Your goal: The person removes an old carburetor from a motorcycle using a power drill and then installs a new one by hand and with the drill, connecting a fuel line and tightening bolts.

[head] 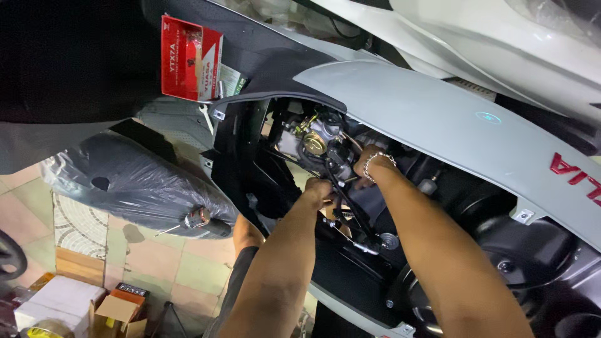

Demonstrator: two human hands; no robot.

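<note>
both forearms rise from six o'clock into the scooter's open body, left hand curled tight around the black hoses, right hand tucked nearer the carburetor at eleven o'clock, its fingers hidden so i cannot tell their grip.

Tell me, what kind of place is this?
Probably a scooter repair shop. Both hands, left hand and right hand, reach into an opened scooter's engine bay under a grey body panel, with a screwdriver and cardboard boxes nearby.
</note>
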